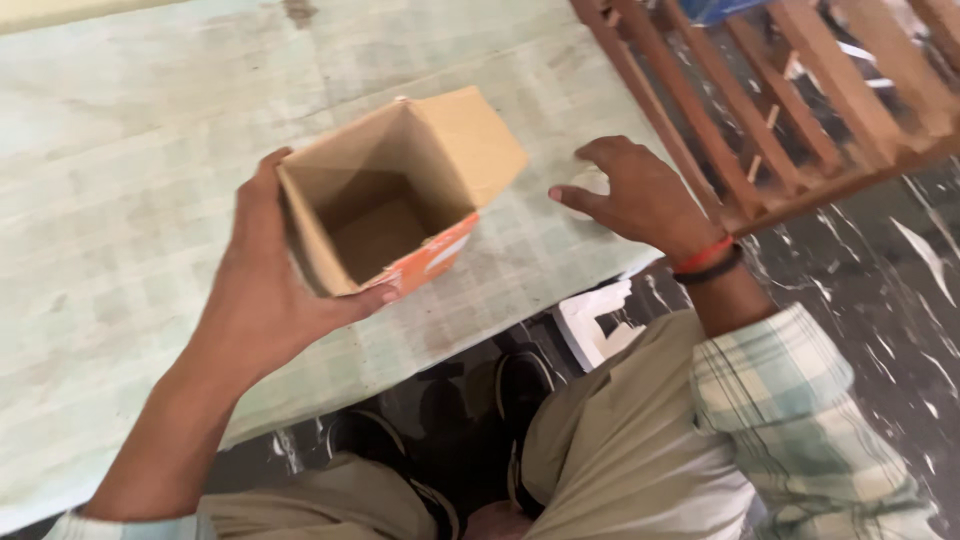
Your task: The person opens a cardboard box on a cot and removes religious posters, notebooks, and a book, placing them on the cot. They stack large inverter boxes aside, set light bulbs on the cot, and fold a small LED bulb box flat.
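While in left hand (262,300) — open cardboard box (400,195), right hand (635,195) apart.

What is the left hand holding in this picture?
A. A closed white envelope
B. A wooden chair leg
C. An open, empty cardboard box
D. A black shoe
C: the left hand grips a small cardboard box whose top flaps are open, and its brown inside shows nothing in it, while the right hand rests over a small white object on the table.

Open box (400,200) left of white object (588,186)
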